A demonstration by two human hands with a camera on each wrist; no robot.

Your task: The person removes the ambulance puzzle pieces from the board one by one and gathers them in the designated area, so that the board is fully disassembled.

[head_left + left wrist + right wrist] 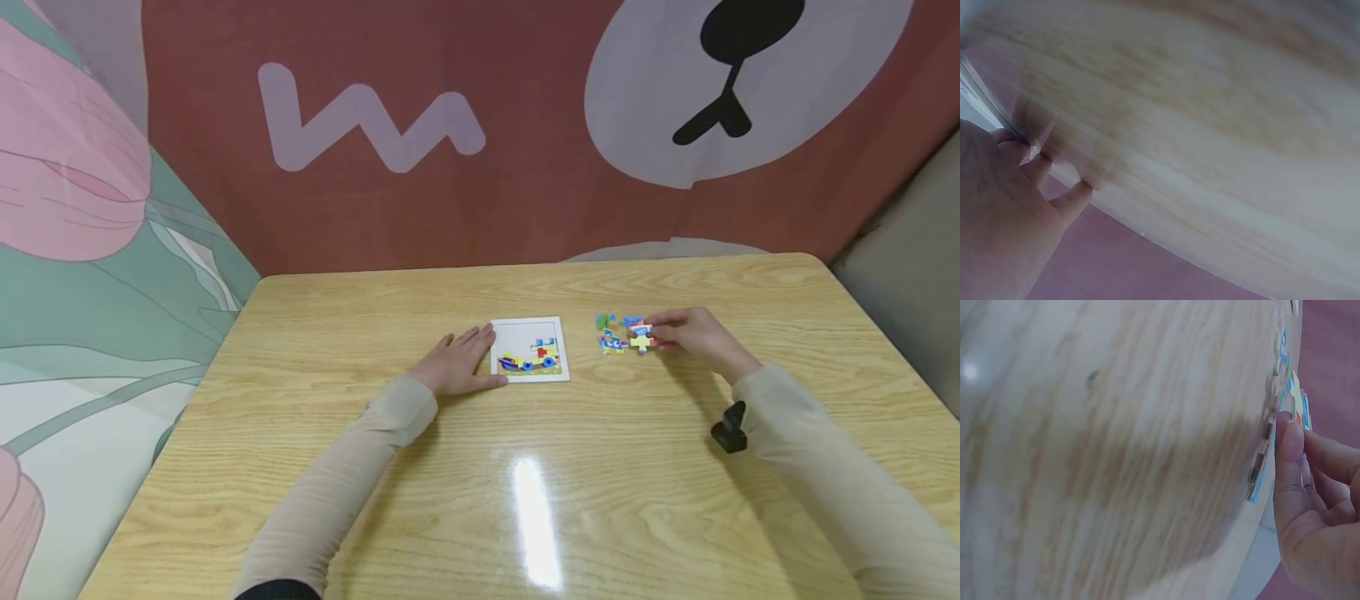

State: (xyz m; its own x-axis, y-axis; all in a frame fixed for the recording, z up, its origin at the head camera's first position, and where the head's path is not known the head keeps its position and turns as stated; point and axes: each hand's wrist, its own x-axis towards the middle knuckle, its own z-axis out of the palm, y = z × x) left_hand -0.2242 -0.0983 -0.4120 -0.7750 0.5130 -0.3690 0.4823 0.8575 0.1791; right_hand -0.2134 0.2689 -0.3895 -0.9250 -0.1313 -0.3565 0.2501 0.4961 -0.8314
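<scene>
In the head view a white square puzzle tray (528,322) lies on the table, its lower part filled with joined picture pieces (528,360). My left hand (459,362) rests at the tray's left edge, fingers stretched out and thumb by the lower left corner. To the right of the tray, my right hand (697,337) pinches a yellow puzzle piece (642,338) between thumb and fingers. The right wrist view shows the same piece (1299,403) at the fingertips, edge-on. Several loose puzzle pieces (612,342) lie just left of that hand, partly overlapped by the held piece.
All of this is on a light wooden table (450,500) with rounded corners. A brown printed cloth (525,208) hangs behind its far edge, and a floral one (75,333) is at the left. A black clip-like device (730,428) sits at the right wrist.
</scene>
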